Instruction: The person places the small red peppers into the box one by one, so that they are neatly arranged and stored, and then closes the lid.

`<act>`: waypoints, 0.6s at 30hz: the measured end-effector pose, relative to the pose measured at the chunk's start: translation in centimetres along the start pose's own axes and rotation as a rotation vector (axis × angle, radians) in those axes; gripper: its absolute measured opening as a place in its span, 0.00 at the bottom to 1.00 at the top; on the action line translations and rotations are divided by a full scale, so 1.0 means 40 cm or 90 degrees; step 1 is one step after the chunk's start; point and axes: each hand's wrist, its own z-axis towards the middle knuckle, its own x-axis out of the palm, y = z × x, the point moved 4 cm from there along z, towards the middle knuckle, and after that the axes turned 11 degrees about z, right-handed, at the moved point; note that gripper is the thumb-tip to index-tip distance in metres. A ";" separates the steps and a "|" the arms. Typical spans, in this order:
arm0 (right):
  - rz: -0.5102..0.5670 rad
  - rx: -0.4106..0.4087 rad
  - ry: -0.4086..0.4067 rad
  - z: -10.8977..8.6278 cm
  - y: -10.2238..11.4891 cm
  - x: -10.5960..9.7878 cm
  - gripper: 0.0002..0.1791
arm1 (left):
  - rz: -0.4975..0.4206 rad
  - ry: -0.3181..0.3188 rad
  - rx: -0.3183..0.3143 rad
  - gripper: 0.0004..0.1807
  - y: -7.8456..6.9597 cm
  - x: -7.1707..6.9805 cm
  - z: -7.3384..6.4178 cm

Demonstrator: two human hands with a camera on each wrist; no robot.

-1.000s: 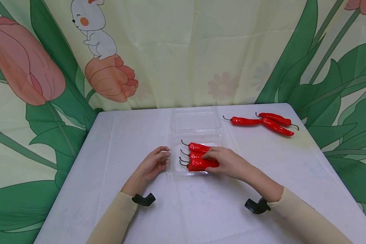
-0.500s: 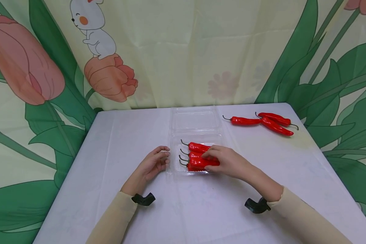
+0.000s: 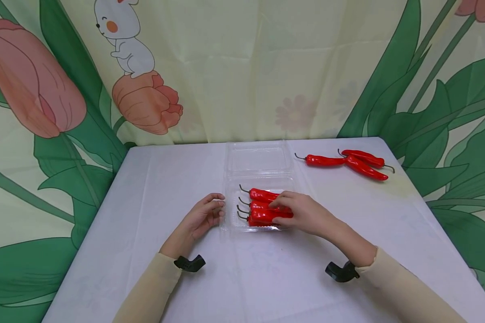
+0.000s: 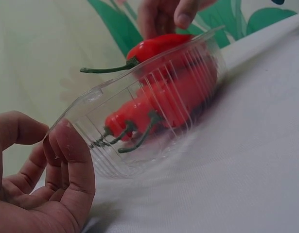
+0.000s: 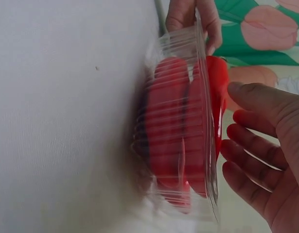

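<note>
A clear plastic clamshell box (image 3: 232, 194) lies with its lid (image 3: 259, 159) folded back. Several red chili peppers (image 3: 260, 194) sit in its base, green stems pointing left. One more red chili pepper (image 4: 158, 45) lies on top of them, rising above the rim. At the box's left edge, my left hand (image 3: 206, 216) pinches the rim between thumb and fingers. My right hand (image 3: 305, 213) is over the right end of the peppers. In the right wrist view its relaxed fingers (image 5: 246, 160) are spread at the top pepper, the fingertips right against its side.
Three more red chili peppers (image 3: 363, 165) lie crossed together at the table's back right. A white cloth covers the table (image 3: 178, 179), and a printed curtain (image 3: 226, 80) hangs behind its back edge. Both wrists carry black camera mounts (image 3: 341, 272).
My right hand has shifted slightly to the right along the top pepper, its fingers loosening. The left hand stays at the box's left rim.
</note>
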 end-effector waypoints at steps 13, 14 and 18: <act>0.025 0.044 -0.052 -0.017 -0.031 -0.066 0.21 | 0.008 -0.005 -0.001 0.08 -0.003 0.000 0.003; 0.025 0.048 -0.057 -0.019 -0.033 -0.072 0.21 | 0.007 -0.004 -0.001 0.08 -0.002 -0.001 0.003; 0.000 0.055 -0.077 -0.026 -0.044 -0.098 0.21 | 0.009 -0.004 0.000 0.09 0.000 -0.001 0.003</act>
